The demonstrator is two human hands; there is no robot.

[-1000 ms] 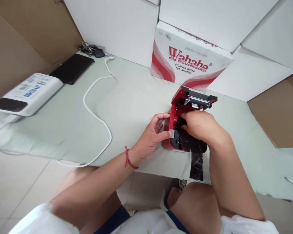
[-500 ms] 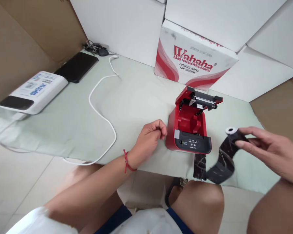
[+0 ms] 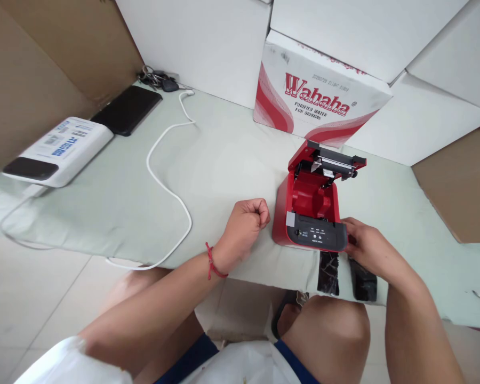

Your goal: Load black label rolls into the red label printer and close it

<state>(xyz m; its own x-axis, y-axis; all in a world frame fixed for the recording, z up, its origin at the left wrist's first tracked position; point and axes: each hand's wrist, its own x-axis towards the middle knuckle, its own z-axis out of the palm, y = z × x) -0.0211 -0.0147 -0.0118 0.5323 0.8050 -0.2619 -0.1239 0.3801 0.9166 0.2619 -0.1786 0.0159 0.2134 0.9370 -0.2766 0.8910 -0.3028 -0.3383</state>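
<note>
A red printer [image 3: 282,216] stands on the cloth-covered table with its lid [image 3: 336,157] raised and its red inner bay showing. My left hand [image 3: 246,224], a red string round its wrist, is curled into a fist just left of the printer; I see nothing in it. Against the printer's right front corner is my right hand [image 3: 366,248], fingers bent and partly hidden, so what they hold does not show. A shiny black ribbon strip [image 3: 328,273] comes out under the printer's front edge. Another stretch of black ribbon [image 3: 364,282] hangs below my right hand at the table edge.
At the left lie a white device with a dark panel [image 3: 64,146], a black phone-like slab [image 3: 128,109] and keys [image 3: 160,80]. A white cable [image 3: 166,184] winds across the cloth [image 3: 220,144]. Behind the printer is a Wahaha carton [image 3: 320,96] among white boxes [image 3: 200,42].
My right hand has moved left and down, from holding the ribbon roll in the air to the printer's right side. The roll is now out of sight. My left hand has barely moved.
</note>
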